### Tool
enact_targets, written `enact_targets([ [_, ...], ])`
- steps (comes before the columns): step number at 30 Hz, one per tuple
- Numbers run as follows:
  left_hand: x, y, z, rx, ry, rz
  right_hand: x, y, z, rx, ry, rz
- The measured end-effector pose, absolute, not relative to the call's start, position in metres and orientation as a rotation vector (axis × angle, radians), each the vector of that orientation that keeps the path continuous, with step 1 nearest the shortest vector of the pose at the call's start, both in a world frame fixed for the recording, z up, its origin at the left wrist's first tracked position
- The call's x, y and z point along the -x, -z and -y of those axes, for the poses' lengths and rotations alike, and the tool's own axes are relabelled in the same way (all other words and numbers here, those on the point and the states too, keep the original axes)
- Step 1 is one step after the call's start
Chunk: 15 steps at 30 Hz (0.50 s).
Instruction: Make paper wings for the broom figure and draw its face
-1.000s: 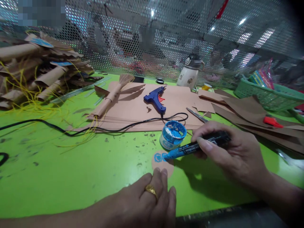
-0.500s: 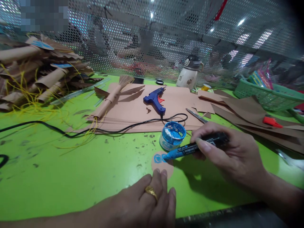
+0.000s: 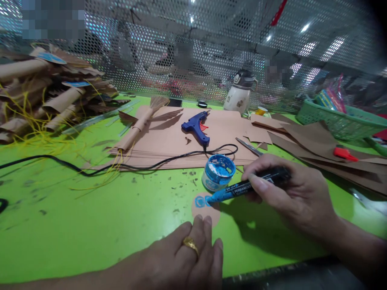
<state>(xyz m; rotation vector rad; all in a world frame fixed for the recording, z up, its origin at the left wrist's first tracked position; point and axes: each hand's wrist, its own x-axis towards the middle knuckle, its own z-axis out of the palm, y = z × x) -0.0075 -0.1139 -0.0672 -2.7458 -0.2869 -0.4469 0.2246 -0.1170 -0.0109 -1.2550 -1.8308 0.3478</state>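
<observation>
My right hand [image 3: 290, 197] grips a black permanent marker [image 3: 242, 188] whose front end is coated in blue paint. Its tip touches a round brown paper disc [image 3: 199, 213] that carries two blue painted ring-like marks side by side. With fingers stretched out flat, my left hand [image 3: 193, 249], a gold ring on one finger, presses the disc's near edge onto the green table. Just behind the disc stands an open jar of blue paint [image 3: 218, 173], smeared blue around its rim.
A blue glue gun [image 3: 196, 128] with a black cord [image 3: 151, 164] lies on stacked brown paper [image 3: 169, 137]. Paper figures with yellow strands [image 3: 60, 96] are heaped at left. Behind are a white bottle [image 3: 238, 94] and metal mesh; a green basket [image 3: 341, 121] is at right.
The marker tip stays at the right-hand blue mark with only tiny movement. My left hand keeps its place on the disc. The whole view has shifted very slightly.
</observation>
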Motion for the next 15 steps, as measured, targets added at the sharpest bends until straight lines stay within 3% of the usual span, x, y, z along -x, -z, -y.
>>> enact_targets([
  [9,0.0074,0.0634,0.1147,2.761,0.413,0.303,-0.2291,0.0103,0.1187,1.288,-0.370,1.796],
  [15,0.0081,0.0605,0.1143,2.799,0.414,0.285,-0.2328,0.0138,0.1226,1.233,-0.496,1.463],
])
